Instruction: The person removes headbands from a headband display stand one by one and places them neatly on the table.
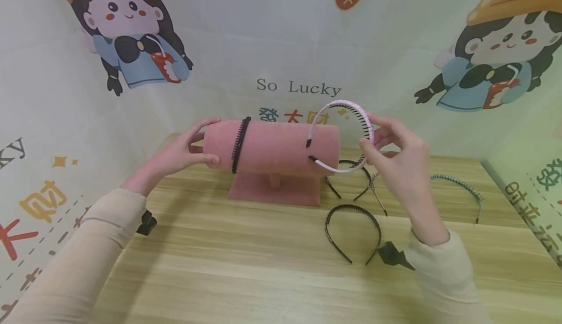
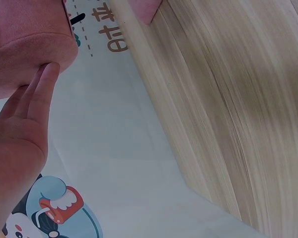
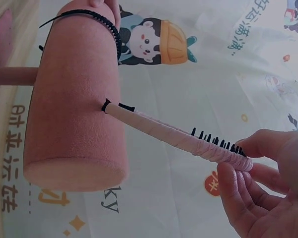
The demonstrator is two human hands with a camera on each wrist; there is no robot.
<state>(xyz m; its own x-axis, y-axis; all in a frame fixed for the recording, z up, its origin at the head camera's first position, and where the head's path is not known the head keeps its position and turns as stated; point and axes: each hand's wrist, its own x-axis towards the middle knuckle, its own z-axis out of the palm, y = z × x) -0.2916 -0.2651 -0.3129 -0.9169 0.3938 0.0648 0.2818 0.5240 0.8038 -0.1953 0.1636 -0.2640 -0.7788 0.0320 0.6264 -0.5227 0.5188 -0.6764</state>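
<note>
I read this as a small, sheet-lined booth arranged like an accessory display, though I cannot tell what building surrounds it. On my feed, pale printed sheeting (image 1: 228, 36) closes in the back and sides, carrying orange-capped cartoon figures (image 1: 142, 60) and dark "So Lucky" lettering (image 1: 298, 87). Within it I see a light wood-grain tabletop (image 1: 246, 270), a pink, fabric-covered, horizontal cylindrical display stand (image 1: 278, 143) and slim, arched, toothed headbands (image 1: 352, 207).
</note>
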